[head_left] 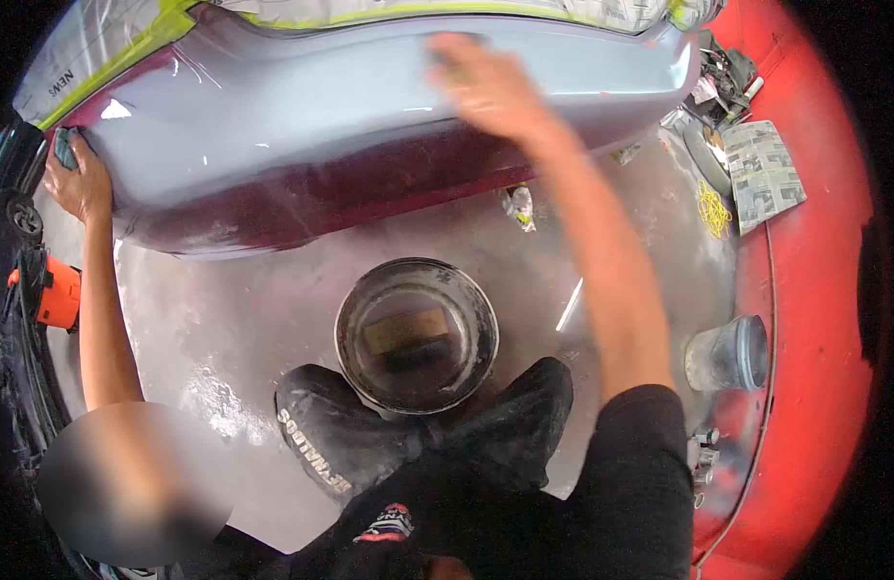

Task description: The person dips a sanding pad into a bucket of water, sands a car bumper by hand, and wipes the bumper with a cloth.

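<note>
A car bumper, wet-looking, grey over most of its face and maroon along its lower part, stretches across the top of the head view. At its left end, my left hand is closed around a grey-green sponge-like pad. My right hand lies on the bumper's upper grey face, right of the middle, and is blurred by motion. A dark, flat pad shows at its fingertips; most of it is hidden under the hand.
A round bucket of water with a yellowish block and a dark block stands between my knees. Newspaper masking edged with yellow-green tape borders the bumper. A grey bucket sits by the red wall; an orange object is left.
</note>
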Demonstrator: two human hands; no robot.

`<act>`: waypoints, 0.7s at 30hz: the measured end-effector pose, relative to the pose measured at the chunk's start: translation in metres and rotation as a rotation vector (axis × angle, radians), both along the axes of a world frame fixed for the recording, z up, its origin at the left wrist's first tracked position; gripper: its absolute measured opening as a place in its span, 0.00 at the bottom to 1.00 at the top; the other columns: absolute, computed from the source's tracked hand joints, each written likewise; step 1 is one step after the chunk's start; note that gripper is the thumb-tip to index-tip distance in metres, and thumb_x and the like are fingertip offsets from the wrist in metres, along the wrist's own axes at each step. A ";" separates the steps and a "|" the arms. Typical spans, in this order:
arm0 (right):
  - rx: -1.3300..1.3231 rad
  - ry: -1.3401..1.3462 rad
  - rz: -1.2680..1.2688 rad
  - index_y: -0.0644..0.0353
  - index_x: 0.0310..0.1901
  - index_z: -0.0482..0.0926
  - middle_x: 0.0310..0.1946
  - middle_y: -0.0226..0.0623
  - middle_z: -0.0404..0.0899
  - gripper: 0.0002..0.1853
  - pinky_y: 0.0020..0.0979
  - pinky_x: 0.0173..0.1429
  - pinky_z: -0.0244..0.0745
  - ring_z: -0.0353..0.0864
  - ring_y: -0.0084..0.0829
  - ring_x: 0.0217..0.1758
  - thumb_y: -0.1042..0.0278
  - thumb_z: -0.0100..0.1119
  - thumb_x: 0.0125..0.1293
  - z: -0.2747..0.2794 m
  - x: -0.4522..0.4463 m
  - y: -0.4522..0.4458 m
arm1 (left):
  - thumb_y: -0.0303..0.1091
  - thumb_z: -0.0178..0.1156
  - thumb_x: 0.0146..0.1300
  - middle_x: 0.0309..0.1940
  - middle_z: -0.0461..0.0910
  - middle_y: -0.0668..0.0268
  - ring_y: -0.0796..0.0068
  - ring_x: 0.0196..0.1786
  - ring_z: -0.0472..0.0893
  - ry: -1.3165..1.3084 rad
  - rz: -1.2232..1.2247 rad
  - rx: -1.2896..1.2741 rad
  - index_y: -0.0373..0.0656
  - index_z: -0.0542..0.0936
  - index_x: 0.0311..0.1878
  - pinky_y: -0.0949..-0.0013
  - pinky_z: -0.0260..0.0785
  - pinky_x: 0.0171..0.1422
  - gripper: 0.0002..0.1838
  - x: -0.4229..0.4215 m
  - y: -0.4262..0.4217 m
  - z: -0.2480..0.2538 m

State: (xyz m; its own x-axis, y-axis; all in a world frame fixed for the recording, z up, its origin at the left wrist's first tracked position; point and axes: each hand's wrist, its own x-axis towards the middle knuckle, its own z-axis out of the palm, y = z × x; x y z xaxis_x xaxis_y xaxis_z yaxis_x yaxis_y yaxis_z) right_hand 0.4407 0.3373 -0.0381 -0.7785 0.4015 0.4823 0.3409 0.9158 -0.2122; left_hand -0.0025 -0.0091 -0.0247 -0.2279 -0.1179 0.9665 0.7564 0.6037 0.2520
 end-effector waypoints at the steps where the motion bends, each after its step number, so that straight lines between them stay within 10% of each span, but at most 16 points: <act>1: 0.087 0.052 -0.061 0.50 0.70 0.71 0.75 0.33 0.68 0.30 0.66 0.72 0.59 0.68 0.43 0.76 0.40 0.45 0.77 -0.009 0.027 0.045 | 0.54 0.62 0.68 0.55 0.81 0.48 0.45 0.60 0.77 0.005 -0.001 0.005 0.41 0.81 0.60 0.49 0.66 0.67 0.28 0.000 0.001 0.000; 14: 0.014 -0.103 0.215 0.63 0.73 0.67 0.77 0.46 0.63 0.31 0.63 0.80 0.50 0.61 0.43 0.80 0.47 0.42 0.81 0.020 -0.055 -0.109 | 0.50 0.63 0.67 0.50 0.81 0.49 0.45 0.58 0.77 -0.046 -0.055 0.066 0.40 0.81 0.57 0.49 0.66 0.66 0.25 0.037 0.010 0.011; 17: 0.382 0.198 0.071 0.68 0.62 0.72 0.67 0.50 0.71 0.25 0.67 0.72 0.60 0.71 0.47 0.72 0.53 0.51 0.76 -0.020 -0.060 -0.103 | 0.49 0.63 0.67 0.50 0.81 0.48 0.45 0.58 0.77 -0.026 -0.040 0.074 0.40 0.82 0.57 0.49 0.67 0.65 0.24 0.030 0.011 0.005; 21: 0.062 0.230 0.141 0.69 0.59 0.72 0.56 0.50 0.74 0.24 0.67 0.68 0.63 0.74 0.51 0.64 0.53 0.49 0.77 -0.004 -0.141 -0.157 | 0.47 0.64 0.67 0.49 0.81 0.48 0.45 0.56 0.77 -0.001 -0.028 0.060 0.39 0.82 0.57 0.48 0.67 0.64 0.23 0.028 0.015 0.006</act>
